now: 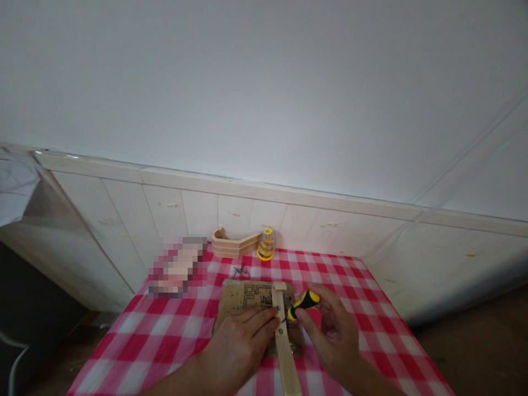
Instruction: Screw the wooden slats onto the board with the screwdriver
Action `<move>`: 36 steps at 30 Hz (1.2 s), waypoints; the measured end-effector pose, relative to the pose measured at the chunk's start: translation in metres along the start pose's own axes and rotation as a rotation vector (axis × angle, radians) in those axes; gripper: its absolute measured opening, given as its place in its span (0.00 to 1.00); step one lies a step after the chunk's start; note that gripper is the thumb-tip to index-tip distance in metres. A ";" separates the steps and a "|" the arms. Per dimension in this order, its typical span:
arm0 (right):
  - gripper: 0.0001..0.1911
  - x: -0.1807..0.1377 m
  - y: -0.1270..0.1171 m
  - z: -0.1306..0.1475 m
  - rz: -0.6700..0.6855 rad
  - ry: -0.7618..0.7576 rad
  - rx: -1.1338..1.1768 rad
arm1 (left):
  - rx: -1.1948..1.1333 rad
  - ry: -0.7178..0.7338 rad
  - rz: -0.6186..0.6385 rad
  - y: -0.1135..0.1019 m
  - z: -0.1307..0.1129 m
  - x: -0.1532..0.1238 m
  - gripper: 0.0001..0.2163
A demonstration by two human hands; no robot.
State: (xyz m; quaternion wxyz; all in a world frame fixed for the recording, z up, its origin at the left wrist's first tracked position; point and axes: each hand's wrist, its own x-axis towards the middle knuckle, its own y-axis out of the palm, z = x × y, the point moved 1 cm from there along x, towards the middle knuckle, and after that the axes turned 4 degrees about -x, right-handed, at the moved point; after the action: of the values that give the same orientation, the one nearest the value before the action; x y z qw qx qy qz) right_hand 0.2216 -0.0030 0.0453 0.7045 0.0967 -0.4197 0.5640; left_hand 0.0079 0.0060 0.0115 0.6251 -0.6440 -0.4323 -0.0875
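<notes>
A yellow and black screwdriver [306,301] is pinched in my right hand [336,330], tilted, with its lower end close to the right side of a wooden strip [287,357]. Dark round screw heads show on the strip, which has a small block at its far end. Under it lies a piece of brown cardboard [233,297] printed with black lines. My left hand [243,344] rests flat on the cardboard, fingers stretched out together, the fingertips touching the strip's left edge. The screwdriver's tip is too small to make out.
At the table's back stand a curved wooden piece [233,247] and a clear bit case [267,245] with a yellow base. Small dark pieces, perhaps screws [241,270], lie behind the cardboard. A blurred-out item [178,269] lies back left on the checked tablecloth [157,335], near the wall.
</notes>
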 end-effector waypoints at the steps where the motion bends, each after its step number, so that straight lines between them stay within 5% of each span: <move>1: 0.24 -0.001 -0.001 0.002 0.019 -0.024 -0.013 | 0.000 0.007 0.000 0.000 0.000 0.000 0.15; 14: 0.28 -0.006 -0.006 0.007 0.139 -0.155 -0.161 | 0.008 0.011 -0.027 0.001 0.000 0.000 0.14; 36: 0.27 -0.014 0.019 -0.009 0.057 -0.095 0.034 | 0.084 0.060 0.042 0.001 0.011 -0.001 0.15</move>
State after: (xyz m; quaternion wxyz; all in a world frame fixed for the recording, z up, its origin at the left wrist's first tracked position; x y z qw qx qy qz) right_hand 0.2090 -0.0009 0.0237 0.6655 0.1232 -0.4459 0.5857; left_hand 0.0034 0.0159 0.0079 0.6660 -0.6232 -0.4031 -0.0751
